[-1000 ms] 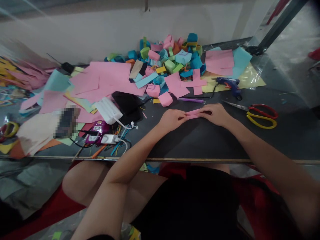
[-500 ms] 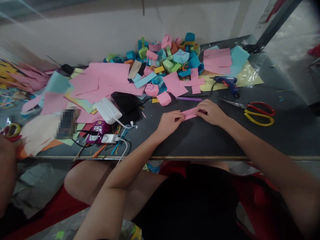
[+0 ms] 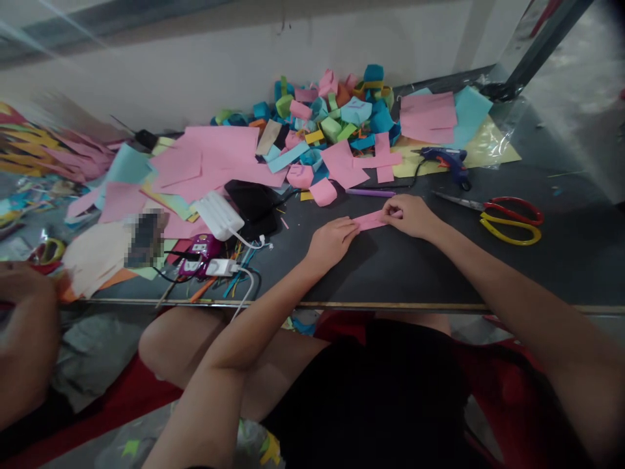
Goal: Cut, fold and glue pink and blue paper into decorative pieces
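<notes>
A folded pink paper strip (image 3: 371,220) lies on the dark table in front of me. My left hand (image 3: 333,241) rests over its left end, fingers stretched out and lying flat on the paper. At the other end, my right hand (image 3: 407,215) pinches the strip between thumb and fingers, and a bit of pink shows at the fingertips. Just beyond the strip is a purple pen (image 3: 370,193). Scissors (image 3: 508,218) with one red and one yellow handle lie to the right of my right hand, and a blue glue gun (image 3: 446,163) sits behind them.
Folded coloured paper pieces (image 3: 332,117) are heaped by the wall. Pink sheets (image 3: 222,146), a white power bank (image 3: 218,215), a purple power strip (image 3: 201,253) and cables lie to the left. Another person's arm (image 3: 27,339) is at the far left. More pink sheets (image 3: 430,117) lie back right.
My left fingers have gone from a pinch to lying flat on the strip. My right fingers have shifted at the strip's right end. The view has turned slightly left.
</notes>
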The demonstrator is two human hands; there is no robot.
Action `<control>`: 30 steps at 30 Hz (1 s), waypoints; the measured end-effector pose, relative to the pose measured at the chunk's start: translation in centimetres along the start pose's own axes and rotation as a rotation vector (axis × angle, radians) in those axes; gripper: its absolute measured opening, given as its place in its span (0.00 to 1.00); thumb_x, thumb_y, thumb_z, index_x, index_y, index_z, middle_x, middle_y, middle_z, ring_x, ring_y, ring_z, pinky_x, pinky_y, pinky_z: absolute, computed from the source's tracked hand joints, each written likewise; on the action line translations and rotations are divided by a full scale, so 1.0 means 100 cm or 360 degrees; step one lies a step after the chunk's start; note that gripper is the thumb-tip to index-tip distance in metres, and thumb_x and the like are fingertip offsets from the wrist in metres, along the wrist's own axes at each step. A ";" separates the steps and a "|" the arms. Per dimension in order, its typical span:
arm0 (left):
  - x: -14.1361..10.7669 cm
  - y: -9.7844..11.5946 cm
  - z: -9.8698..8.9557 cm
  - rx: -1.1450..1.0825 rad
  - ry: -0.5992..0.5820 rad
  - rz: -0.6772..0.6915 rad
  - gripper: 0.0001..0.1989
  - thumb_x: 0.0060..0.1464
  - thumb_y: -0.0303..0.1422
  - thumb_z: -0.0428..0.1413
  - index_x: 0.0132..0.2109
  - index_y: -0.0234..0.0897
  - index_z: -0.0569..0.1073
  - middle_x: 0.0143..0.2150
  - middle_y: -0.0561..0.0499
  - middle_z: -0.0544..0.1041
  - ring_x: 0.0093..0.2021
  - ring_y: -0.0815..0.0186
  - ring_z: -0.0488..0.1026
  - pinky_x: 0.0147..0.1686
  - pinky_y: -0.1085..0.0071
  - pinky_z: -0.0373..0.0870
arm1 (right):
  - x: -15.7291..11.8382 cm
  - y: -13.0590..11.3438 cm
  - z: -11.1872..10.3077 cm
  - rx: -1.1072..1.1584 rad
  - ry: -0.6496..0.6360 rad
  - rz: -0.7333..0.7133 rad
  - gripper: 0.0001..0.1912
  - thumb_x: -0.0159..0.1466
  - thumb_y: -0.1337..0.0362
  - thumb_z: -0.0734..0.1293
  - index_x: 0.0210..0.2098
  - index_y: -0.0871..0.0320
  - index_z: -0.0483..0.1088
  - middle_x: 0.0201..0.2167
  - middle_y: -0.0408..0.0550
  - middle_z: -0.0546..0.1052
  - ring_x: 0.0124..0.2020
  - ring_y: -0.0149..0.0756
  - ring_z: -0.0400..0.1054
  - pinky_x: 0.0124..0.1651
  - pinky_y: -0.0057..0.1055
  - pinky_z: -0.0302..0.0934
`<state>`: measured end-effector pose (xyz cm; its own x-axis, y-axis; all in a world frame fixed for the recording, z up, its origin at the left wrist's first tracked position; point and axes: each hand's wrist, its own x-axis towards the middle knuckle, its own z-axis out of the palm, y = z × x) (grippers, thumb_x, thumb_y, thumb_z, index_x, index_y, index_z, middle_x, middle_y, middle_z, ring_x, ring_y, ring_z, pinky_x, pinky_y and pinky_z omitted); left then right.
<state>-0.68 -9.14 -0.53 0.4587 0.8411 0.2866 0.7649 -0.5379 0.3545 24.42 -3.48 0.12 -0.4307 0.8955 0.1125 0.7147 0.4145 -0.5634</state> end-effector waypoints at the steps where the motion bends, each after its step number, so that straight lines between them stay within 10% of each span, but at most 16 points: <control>1: -0.003 0.003 -0.001 0.0068 -0.0037 0.0007 0.14 0.69 0.32 0.53 0.54 0.34 0.82 0.55 0.43 0.84 0.60 0.57 0.80 0.61 0.59 0.78 | -0.001 0.000 0.001 -0.0005 0.0021 -0.0010 0.07 0.63 0.61 0.71 0.30 0.55 0.74 0.35 0.50 0.80 0.39 0.42 0.72 0.46 0.39 0.63; 9: -0.026 0.029 -0.012 0.0334 -0.0342 -0.0090 0.29 0.72 0.41 0.47 0.71 0.26 0.65 0.72 0.34 0.66 0.73 0.51 0.65 0.72 0.55 0.64 | -0.002 0.002 0.008 -0.0048 0.0085 -0.0103 0.11 0.68 0.58 0.67 0.31 0.56 0.74 0.35 0.53 0.80 0.41 0.46 0.72 0.48 0.43 0.64; 24: -0.015 0.056 -0.016 0.0548 -0.0399 -0.0287 0.34 0.72 0.42 0.47 0.71 0.15 0.62 0.73 0.25 0.62 0.76 0.45 0.59 0.75 0.49 0.56 | -0.011 0.013 0.009 -0.0281 0.0314 0.0002 0.10 0.72 0.61 0.63 0.37 0.56 0.73 0.39 0.57 0.76 0.44 0.49 0.70 0.48 0.44 0.65; 30: 0.001 0.055 -0.009 0.0303 -0.0515 0.0035 0.29 0.74 0.37 0.43 0.72 0.21 0.61 0.75 0.33 0.62 0.76 0.54 0.61 0.75 0.58 0.60 | -0.011 0.012 0.012 -0.0403 0.0329 -0.0012 0.12 0.73 0.60 0.61 0.39 0.57 0.75 0.41 0.59 0.77 0.46 0.51 0.70 0.50 0.46 0.66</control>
<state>3.17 -12.13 2.27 0.5719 0.8202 -0.0143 0.8097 -0.5615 0.1706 25.08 -4.22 -1.65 -0.3340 0.8954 0.2943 0.8375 0.4252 -0.3431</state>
